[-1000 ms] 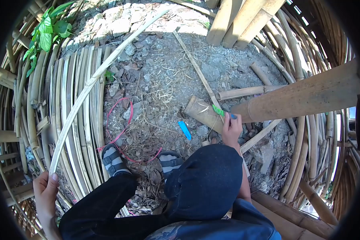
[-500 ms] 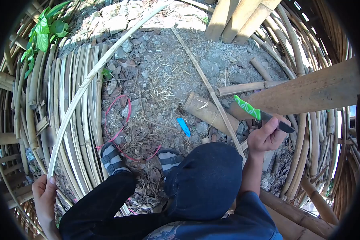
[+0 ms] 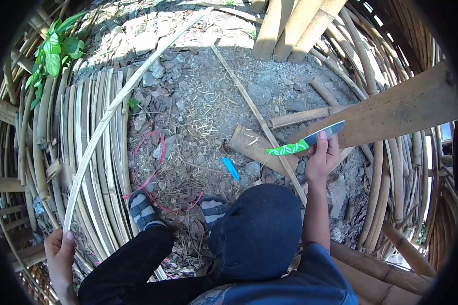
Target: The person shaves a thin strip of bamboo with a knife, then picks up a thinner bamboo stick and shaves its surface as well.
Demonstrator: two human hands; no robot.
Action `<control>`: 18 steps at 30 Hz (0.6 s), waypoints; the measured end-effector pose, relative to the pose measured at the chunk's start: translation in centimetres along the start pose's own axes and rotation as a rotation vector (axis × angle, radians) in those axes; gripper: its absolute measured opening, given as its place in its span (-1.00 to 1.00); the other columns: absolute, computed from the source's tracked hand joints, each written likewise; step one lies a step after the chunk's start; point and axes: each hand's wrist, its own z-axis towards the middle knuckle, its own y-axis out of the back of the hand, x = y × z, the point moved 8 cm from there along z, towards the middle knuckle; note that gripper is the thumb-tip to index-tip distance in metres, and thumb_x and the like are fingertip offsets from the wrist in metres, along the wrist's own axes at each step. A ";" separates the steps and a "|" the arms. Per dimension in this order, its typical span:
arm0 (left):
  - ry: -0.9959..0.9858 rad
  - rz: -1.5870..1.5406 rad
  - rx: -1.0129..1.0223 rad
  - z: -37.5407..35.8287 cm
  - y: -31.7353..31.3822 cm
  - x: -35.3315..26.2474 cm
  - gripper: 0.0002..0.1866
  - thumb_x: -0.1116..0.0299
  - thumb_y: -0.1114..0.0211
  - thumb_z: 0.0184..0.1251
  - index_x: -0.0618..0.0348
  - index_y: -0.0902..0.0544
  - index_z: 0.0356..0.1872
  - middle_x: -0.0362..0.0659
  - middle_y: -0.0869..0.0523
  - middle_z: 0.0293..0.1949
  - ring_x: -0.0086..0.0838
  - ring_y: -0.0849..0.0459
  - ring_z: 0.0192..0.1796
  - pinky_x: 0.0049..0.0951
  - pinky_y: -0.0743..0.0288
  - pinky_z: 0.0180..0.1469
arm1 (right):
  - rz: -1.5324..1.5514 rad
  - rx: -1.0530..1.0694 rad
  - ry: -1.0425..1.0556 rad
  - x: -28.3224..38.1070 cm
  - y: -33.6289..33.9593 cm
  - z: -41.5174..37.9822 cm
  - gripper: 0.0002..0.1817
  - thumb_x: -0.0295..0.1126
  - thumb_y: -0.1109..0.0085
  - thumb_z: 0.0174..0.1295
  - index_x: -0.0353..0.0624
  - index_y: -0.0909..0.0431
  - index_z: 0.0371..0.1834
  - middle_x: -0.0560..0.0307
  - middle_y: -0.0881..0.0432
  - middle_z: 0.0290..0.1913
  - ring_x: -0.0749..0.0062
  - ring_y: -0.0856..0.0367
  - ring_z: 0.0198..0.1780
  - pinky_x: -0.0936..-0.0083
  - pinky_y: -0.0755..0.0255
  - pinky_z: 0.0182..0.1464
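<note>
At the lower left, my left hand (image 3: 60,254) is closed around the near end of a long, pale bamboo strip (image 3: 106,120), which runs up and away to the sunlit ground. My right hand (image 3: 321,161), raised on the right, grips a knife (image 3: 289,148) by its blade, with the thumb against the metal. The knife's green handle with white patterns points left, and its dark blade tip points up to the right. On the ground between the hands lies a blue plastic piece (image 3: 230,169), perhaps a knife sheath.
Split bamboo strips (image 3: 99,152) lie side by side on the left. A thick bamboo pole (image 3: 397,109) crosses at right, above a short bamboo piece (image 3: 262,150). A thin slat (image 3: 249,101) and a pink strap (image 3: 161,152) rest on stony ground. Bamboo posts (image 3: 295,30) stand at the back.
My right hand has turned the knife, so its blade tip now points up to the right instead of down, and its handle has swung lower. My left hand keeps hold of the bamboo strip.
</note>
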 end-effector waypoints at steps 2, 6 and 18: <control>0.013 -0.005 -0.055 -0.2 0.4 0.0 -0.67 0.07 -0.23 0.52 0.13 -0.51 -0.31 -0.43 -0.38 -0.55 -0.78 -0.20 -0.56 -0.66 0.00 -0.55 | -0.124 -0.004 0.070 2.2 0.2 0.1 -0.80 -0.41 0.06 0.54 -0.25 -0.49 -0.24 0.29 -0.46 -0.36 0.78 -0.29 -0.47 0.74 -0.17 -0.44; 0.011 0.010 0.023 -0.2 0.1 -0.2 -0.66 0.06 -0.24 0.52 0.13 -0.51 -0.31 -0.42 -0.40 -0.54 -0.78 -0.21 -0.55 -0.66 -0.02 -0.54 | -0.313 -0.125 0.378 7.0 0.3 -1.3 -0.75 -0.48 0.08 0.51 -0.28 -0.44 -0.39 0.20 -0.46 -0.37 0.55 -0.42 -0.39 0.50 -0.30 -0.35; -0.009 0.027 0.012 -1.0 -0.7 -2.7 -0.57 0.11 -0.33 0.46 0.22 -0.53 -0.52 -0.42 -0.39 -0.63 -0.74 -0.23 -0.55 -0.56 -0.03 -0.52 | 0.217 -0.451 -0.282 -5.3 1.4 -6.1 -0.76 -0.30 0.06 0.57 -0.15 -0.37 -0.29 0.17 -0.40 -0.42 0.41 -0.38 -0.41 0.39 -0.36 -0.32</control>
